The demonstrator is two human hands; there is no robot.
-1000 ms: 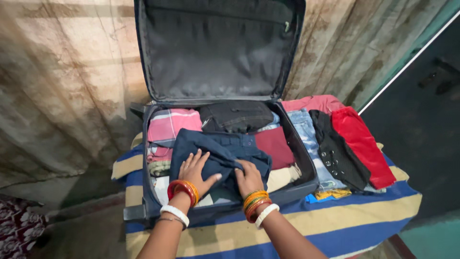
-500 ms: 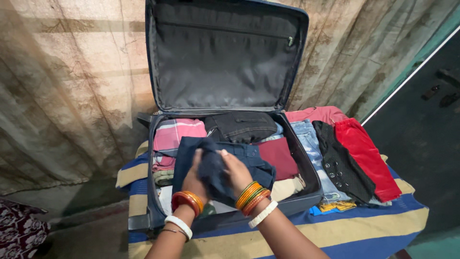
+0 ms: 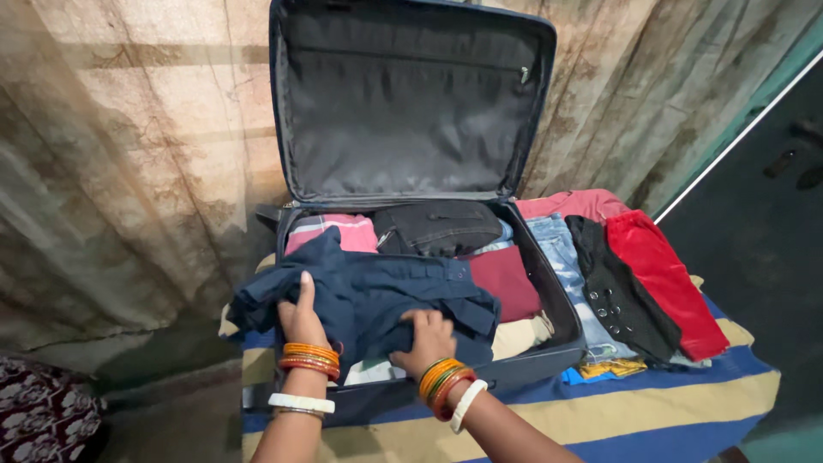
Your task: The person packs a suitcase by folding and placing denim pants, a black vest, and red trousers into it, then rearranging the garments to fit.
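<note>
Half a second ago both hands were bunched together at the middle of the navy garment, lifting a fold of it; now they have parted and the cloth has been opened out leftward, so its edge hangs over the left wall of the suitcase. Her left hand lies flat with the fingers together and the thumb out, pressing the navy shirt down near the lower left of the case. Her right hand is curled, fingers gripping a bunch of the same cloth at its lower middle. So the shirt sits directly under both hands, spread across the front half of the open case on top of the other folded clothes, with the pink checked piece and the dark jeans behind it and the maroon piece to its right. To do this well, I'd say she should keep the flat hand as an anchor while the gripping hand draws the cloth taut, smoothing out the bunch before folding, and bring the overhanging left edge back inside the case wall. Right of the case, on the striped blanket, lie a black garment and a red one, untouched.
</note>
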